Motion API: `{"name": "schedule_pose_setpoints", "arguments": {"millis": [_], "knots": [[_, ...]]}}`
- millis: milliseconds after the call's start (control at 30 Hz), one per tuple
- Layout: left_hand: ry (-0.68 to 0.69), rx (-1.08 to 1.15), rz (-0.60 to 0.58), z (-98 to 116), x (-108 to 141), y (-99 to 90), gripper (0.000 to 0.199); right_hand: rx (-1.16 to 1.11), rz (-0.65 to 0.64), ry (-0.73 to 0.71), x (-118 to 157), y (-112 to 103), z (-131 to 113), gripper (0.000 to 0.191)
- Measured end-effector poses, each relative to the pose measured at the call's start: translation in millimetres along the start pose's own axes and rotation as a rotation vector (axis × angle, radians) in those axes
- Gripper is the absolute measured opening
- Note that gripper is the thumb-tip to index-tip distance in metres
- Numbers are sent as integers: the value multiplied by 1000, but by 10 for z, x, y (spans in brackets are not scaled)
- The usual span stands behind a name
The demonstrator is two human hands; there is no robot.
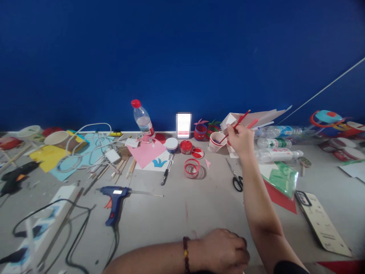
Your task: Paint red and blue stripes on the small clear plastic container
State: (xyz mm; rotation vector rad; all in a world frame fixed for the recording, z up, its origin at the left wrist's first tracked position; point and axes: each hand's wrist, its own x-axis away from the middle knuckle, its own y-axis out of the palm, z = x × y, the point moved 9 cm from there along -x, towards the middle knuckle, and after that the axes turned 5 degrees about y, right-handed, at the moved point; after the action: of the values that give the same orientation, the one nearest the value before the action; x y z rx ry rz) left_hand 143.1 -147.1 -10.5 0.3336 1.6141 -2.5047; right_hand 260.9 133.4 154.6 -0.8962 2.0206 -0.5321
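My right hand (242, 140) reaches out to the back and is closed around a red paintbrush (239, 121). The brush slants down to the left, its lower end inside a white paper cup (216, 144) with dark liquid. My left hand (222, 249), a beaded bracelet at its wrist, lies at the near table edge with fingers curled; what they hold, if anything, is hidden. Left of the cup stand an open jar of red paint (186, 147) and its paint-smeared lid (197, 153). A clear ring with a red rim (192, 168) sits in front of them.
Black-handled scissors (237, 182) lie beside my right forearm. A blue glue gun (114, 199) and a power strip (42, 228) with cords are on the left. Plastic bottles (278, 143) and a phone (323, 222) lie right. An upright bottle (143, 121) stands near the blue wall.
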Motion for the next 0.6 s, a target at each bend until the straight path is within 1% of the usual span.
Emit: {"name": "schedule_pose_setpoints", "arguments": {"millis": [100,233,300,367,500,600], "knots": [[14,39,-15,8,3,-2,25,-34,8,9,-2,20,19,40],[14,47,-14,10,8,-9,24,10,-93,36,11,147,47,38],[8,43,-10,8,4,-10,23,34,-119,37,15,162,47,37],[2,39,-8,4,-1,-12,23,37,-103,28,12,129,37,36],[6,39,-8,6,-6,-24,21,3,-32,5,6,52,13,38],[8,38,-3,7,-1,-31,22,-8,-38,-4,15,82,0,41]]}}
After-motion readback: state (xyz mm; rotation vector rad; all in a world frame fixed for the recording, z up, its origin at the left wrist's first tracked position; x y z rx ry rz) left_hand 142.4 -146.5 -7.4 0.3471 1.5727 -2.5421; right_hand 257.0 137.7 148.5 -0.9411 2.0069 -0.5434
